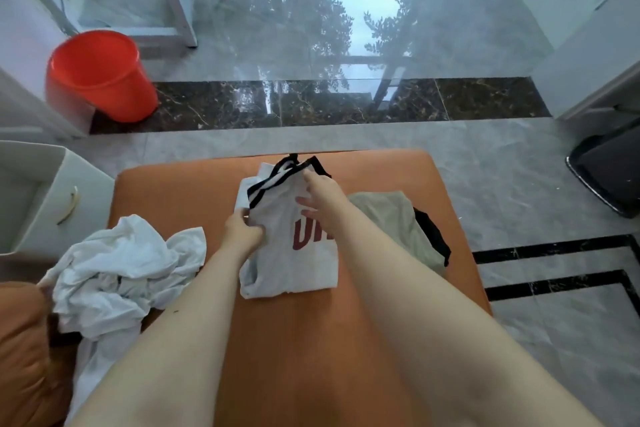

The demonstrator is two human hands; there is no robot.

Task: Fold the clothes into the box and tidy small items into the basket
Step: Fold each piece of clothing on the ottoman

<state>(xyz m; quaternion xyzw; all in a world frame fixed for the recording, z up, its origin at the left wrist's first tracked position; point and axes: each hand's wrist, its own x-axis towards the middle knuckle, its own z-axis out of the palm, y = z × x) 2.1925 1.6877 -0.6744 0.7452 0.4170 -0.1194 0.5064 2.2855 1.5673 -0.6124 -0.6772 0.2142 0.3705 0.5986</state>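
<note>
A person is folding a white shirt (pixel 291 263) with red lettering and black-and-white striped trim on an orange cushioned seat (pixel 194 184), which is filling the lower middle of the frame. The shirt is lying at the centre of the seat, already doubled into a narrow bundle. The left hand (pixel 242 230) is gripping the shirt's left edge, its fingers curling round the cloth. The right hand (pixel 320 192) is reaching over the upper part of the shirt, fingertips pinching the fabric just beside the striped trim, thumb pointing left across the cloth. Both bare forearms are stretching in from the bottom of the frame.

A crumpled white garment (pixel 121 270) is lying in a heap at the lower left, spilling over the seat's left edge. An olive-green garment (pixel 391 218) with a black edge is resting just right of the shirt, partly hidden behind the right forearm. A pale box (pixel 45 204) with a curved handle is standing at the left edge of the frame, beside the seat. A red bucket (pixel 100 76) is sitting on the glossy tiled floor at the upper left, near white table legs. A dark tray-like object (pixel 609 170) is showing at the right edge.
</note>
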